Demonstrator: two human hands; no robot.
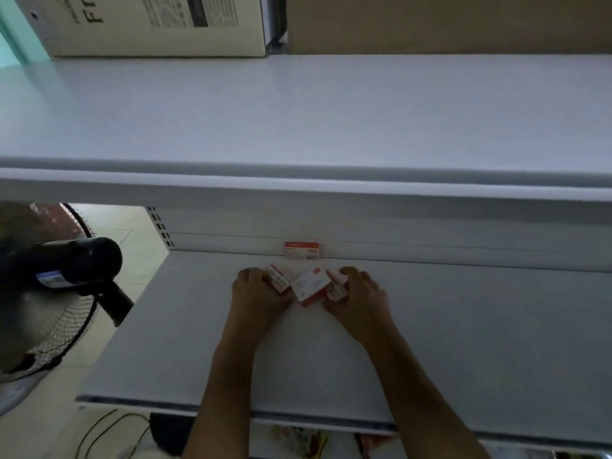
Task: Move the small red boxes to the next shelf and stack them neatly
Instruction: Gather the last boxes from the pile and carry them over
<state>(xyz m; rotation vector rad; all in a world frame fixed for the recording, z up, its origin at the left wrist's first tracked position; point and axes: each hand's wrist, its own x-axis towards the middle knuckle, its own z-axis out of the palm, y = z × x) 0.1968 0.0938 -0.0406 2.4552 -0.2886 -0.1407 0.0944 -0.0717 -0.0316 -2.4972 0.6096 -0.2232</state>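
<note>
Red boxes, four that can be made out, lie on the lower shelf (463, 342), a broad white board that fills the lower half of the view. Above it runs the upper shelf (298, 111), equally white, bearing a printed white carton (149, 24) at its back left and a brown carton (447, 21) at its back right. A standing fan (56, 276) with a black motor housing is off the left end of the lower shelf, over a pale tiled floor. Both forearms reach in from the bottom edge to the middle of the lower shelf. The left hand (256, 294) curls its fingers round the left box (279, 278), which is tilted. The right hand (359, 296) grips the right box (337, 286), partly hidden under its fingers. Between the two hands, touching or nearly touching both held boxes, the middle box (311, 286) rests skewed on the shelf, gripped by neither hand. The far box (301, 250) stands upright against the back panel, just behind the hands and apart from them.
</note>
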